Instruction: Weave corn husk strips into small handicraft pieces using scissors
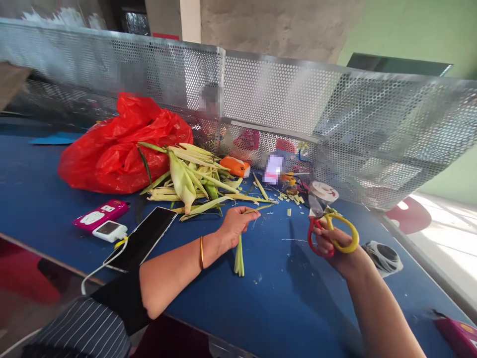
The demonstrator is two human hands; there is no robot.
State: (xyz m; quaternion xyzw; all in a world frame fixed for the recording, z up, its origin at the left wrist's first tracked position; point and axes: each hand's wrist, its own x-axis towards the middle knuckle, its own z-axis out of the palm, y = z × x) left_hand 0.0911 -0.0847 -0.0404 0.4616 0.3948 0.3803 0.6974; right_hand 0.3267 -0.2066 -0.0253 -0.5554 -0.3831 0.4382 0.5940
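My left hand [236, 224] rests on the blue table [268, 298], fingers closed on a bundle of thin green leaf strips [239, 258] that stick out below the palm. My right hand [335, 246] grips a pair of scissors [328, 226] with one red and one yellow handle loop, blades pointing up and away. The two hands are apart, the scissors to the right of the strips. A pile of pale green leaves [194, 181] lies just beyond my left hand.
A red plastic bag [122, 144] sits behind the leaves. A phone [143, 236], a white power bank [110, 230] and a pink device [100, 214] lie at the left. A tape roll [323, 191], leaf scraps and a perforated metal screen [298, 99] lie beyond.
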